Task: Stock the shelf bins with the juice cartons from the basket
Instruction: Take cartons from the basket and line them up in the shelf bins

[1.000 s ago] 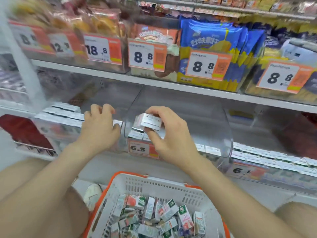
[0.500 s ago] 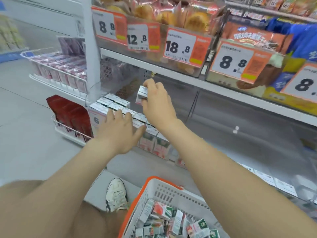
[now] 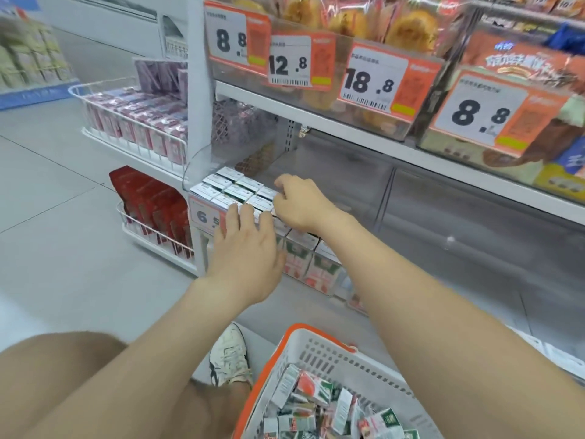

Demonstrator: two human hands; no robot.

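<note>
A clear shelf bin on the low shelf holds rows of white-topped juice cartons. My right hand reaches into it, fingers curled down over a carton at the right end of the rows; the hand mostly hides that carton. My left hand lies with straight fingers against the bin's front edge, beside the 6.5 price label. At the bottom right, a white basket with an orange rim holds several loose red and green juice cartons.
Above is a shelf of bread and snack bins with price tags. Wire racks of pink packs and red packs hang at the shelf's left end. Clear bins continue to the right. My shoe rests by the basket.
My right hand has lowered the carton from above the bin down onto the rows. My left hand slid forward onto the bin's front edge. The view shifted closer to the bin.
</note>
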